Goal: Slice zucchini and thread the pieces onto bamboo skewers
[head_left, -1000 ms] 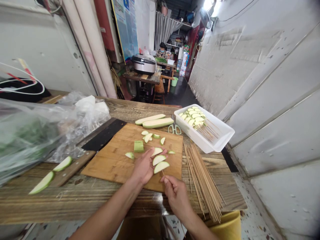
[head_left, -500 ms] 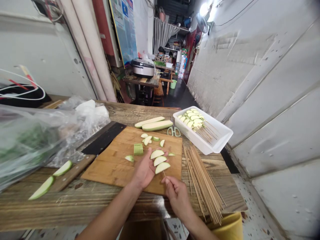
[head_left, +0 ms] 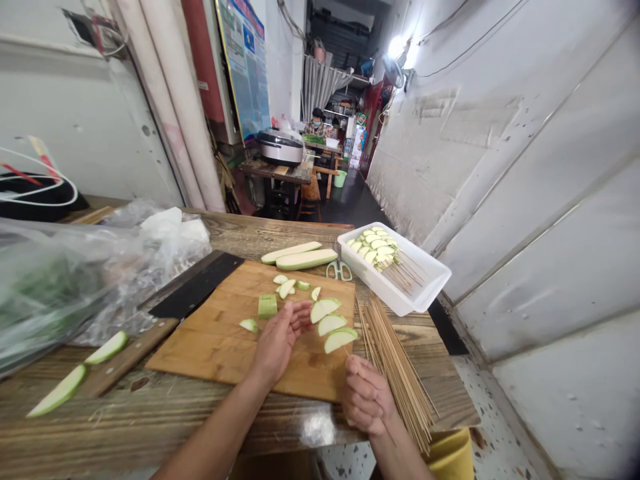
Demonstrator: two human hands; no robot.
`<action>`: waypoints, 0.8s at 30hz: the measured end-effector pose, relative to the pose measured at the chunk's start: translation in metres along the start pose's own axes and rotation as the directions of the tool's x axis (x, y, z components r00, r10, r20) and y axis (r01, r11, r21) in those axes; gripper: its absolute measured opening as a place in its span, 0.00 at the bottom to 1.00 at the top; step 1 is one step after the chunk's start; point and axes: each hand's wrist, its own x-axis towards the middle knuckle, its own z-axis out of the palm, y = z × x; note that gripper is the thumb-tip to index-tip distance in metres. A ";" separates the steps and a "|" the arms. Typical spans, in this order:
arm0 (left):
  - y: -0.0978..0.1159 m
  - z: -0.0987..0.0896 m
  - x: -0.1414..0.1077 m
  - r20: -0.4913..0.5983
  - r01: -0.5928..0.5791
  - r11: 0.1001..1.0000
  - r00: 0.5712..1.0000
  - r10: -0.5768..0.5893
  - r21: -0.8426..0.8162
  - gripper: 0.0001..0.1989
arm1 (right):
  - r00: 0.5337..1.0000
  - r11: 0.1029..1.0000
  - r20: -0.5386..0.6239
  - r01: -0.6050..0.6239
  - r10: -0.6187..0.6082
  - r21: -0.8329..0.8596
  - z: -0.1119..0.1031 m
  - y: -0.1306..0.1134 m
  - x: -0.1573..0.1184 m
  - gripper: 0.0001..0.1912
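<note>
**Left hand** (head_left: pixel 277 340): open, fingers spread and palm down, low over the board, with no object gripped.
**Right hand** (head_left: pixel 367 397): fingers loosely curled, at the near edge of the board; nothing shows in it, though the curl hides part of the palm (whether it grips anything thin, I cannot tell).

**Pale green gourd slices, crescent-shaped, 3** (head_left: pixel 333 325): smooth, moist flesh with a dark green rind edge, in a loose row on the board just ahead of the gap between the hands.
**Small gourd slices, 5** (head_left: pixel 287 288): scattered on the board ahead of the left hand.
**Squared gourd block, 1** (head_left: pixel 267 305): beside them, directly ahead of the left hand.
**Bamboo cutting board** (head_left: pixel 200 353): flat, honey-toned, under the left hand.
**Long gourd wedges, 2** (head_left: pixel 306 259): on the table past the board.
**Long gourd wedges, 2** (head_left: pixel 107 347): far left of the left hand, on and beside the handle of a **cleaver** (head_left: pixel 195 287), which has a black blade.
**Bamboo skewers, bundle** (head_left: pixel 395 373): thin, uncounted, right beside the right hand.
**White plastic tray** (head_left: pixel 430 280): ahead to the right, holding skewered slices.
</note>
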 end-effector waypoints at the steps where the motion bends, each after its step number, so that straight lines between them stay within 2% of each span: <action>1: -0.001 0.000 0.000 0.003 -0.005 1.000 1.000 0.005 0.009 0.19 | 1.000 1.000 -0.002 0.003 -0.003 0.000 0.000 0.001 0.001 0.14; 4: -0.003 -0.001 0.001 -0.006 -0.032 0.999 0.999 0.033 0.035 0.18 | 1.000 1.000 -0.025 0.005 -0.005 -0.024 0.005 0.000 0.003 0.14; 8: -0.002 0.000 0.001 0.007 -0.044 0.998 0.999 0.044 0.051 0.20 | 0.995 0.994 -0.093 0.034 -0.044 -0.099 0.022 -0.004 0.007 0.11; 10: 0.000 0.003 -0.002 0.016 0.003 0.999 1.000 -0.004 0.042 0.22 | 0.968 0.944 -0.189 0.101 -0.166 -0.314 0.032 -0.003 0.011 0.11; 11: 0.001 0.005 -0.004 0.014 0.042 0.999 0.999 -0.042 0.032 0.23 | 0.936 0.864 -0.229 0.128 -0.268 -0.488 0.036 -0.002 0.014 0.12; 12: 0.001 0.008 -0.007 0.012 0.084 0.996 0.996 -0.084 0.022 0.23 | 0.893 0.728 -0.239 0.132 -0.383 -0.672 0.039 0.000 0.016 0.13; 13: 0.002 0.010 -0.010 0.015 0.123 0.992 0.992 -0.123 0.010 0.23 | 0.846 0.541 -0.207 0.110 -0.491 -0.834 0.041 0.002 0.019 0.15; 14: 0.002 0.013 -0.013 0.023 0.153 0.988 0.988 -0.153 0.003 0.22 | 0.810 0.347 -0.146 0.075 -0.568 -0.935 0.042 0.005 0.021 0.16; 15: 0.002 0.015 -0.016 0.039 0.173 0.985 0.984 -0.173 -0.001 0.21 | 0.791 0.196 -0.083 0.047 -0.607 -0.980 0.042 0.009 0.023 0.17; 16: 0.002 0.017 -0.019 0.055 0.184 0.983 0.982 -0.183 -0.004 0.19 | 0.778 0.085 -0.032 0.027 -0.628 -0.996 0.042 0.013 0.025 0.17; 18: 0.003 0.019 -0.021 0.063 0.197 0.980 0.979 -0.196 -0.007 0.15 | 0.767 -0.023 0.021 0.008 -0.641 -1.000 0.040 0.021 0.029 0.17; 24: 0.007 0.017 -0.015 -0.085 0.260 0.965 0.961 -0.263 -0.040 0.08 | 0.776 -0.085 0.060 0.008 -0.628 -0.996 0.034 0.037 0.038 0.17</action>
